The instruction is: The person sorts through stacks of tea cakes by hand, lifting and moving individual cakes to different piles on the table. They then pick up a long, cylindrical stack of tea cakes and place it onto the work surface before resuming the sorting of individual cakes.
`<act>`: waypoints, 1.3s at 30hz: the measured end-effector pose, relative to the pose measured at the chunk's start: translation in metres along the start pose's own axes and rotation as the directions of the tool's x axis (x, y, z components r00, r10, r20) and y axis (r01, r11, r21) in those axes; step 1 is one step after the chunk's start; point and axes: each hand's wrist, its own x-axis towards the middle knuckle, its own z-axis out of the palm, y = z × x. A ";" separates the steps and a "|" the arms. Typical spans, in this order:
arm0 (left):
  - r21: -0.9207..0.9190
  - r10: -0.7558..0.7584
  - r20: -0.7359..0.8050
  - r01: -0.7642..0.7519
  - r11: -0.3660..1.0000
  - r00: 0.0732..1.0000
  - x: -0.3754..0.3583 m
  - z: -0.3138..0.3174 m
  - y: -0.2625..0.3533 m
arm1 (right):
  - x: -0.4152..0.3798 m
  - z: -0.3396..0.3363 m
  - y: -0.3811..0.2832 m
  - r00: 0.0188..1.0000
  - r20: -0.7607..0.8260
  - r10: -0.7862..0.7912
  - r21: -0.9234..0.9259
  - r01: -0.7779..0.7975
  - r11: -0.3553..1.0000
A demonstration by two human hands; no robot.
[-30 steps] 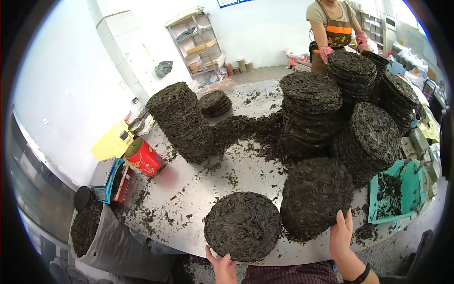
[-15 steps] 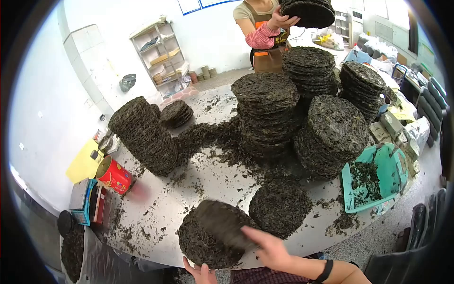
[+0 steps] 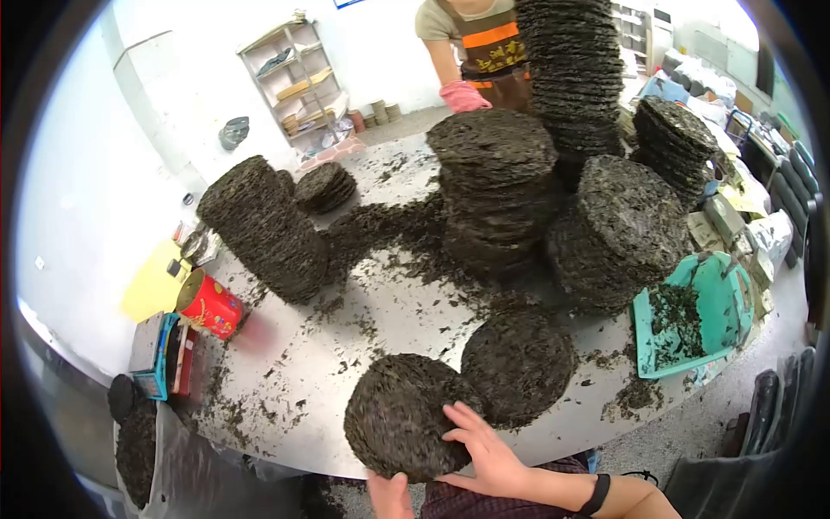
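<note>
A dark round cake of pressed leaves [image 3: 398,415] lies at the near edge of the table, in front of me. My left hand [image 3: 391,497] grips its front rim with the thumb; the other fingers are partly hidden below it. Spread over the cake's right side are the fingers of my right hand [image 3: 488,454], with the thumb stretched along the front rim. Just behind and to the right, a second round cake [image 3: 519,368] lies flat, touching or nearly touching the first.
Tall stacks of cakes stand at the middle [image 3: 493,190], right [image 3: 618,233] and left [image 3: 264,229]. A turquoise basket [image 3: 735,303] with loose leaves sits right. On the left are a red can [image 3: 216,307] and a scale [image 3: 156,346]. Across the table stands a person [image 3: 488,52].
The blurred dark disc in my right hand no longer shows separately; that hand now rests on the cake. The person opposite has lowered a raised stack onto the far pile.
</note>
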 end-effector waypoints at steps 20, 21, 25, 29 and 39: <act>-0.064 -0.427 0.102 0.434 0.899 0.899 0.004 -0.033 0.028 | -0.027 -0.086 0.024 0.618 -0.411 0.671 0.454 -0.499 0.738; 0.014 -0.401 0.111 0.402 0.916 0.909 0.000 -0.030 0.032 | -0.037 -0.078 0.063 0.642 -0.656 0.397 0.167 -0.390 0.906; 0.322 -0.275 0.160 0.213 0.922 0.948 -0.010 -0.009 0.024 | -0.036 -0.074 0.017 0.883 -0.408 0.233 -0.124 -0.307 0.944; 0.529 -0.096 0.254 -0.055 0.847 0.962 -0.028 0.005 0.009 | -0.014 -0.027 -0.032 0.998 0.038 0.051 0.039 -0.052 0.998; 0.425 -0.163 0.131 0.093 0.901 0.978 -0.024 -0.004 0.024 | -0.035 -0.068 0.047 0.637 -0.613 0.467 0.403 -0.256 0.879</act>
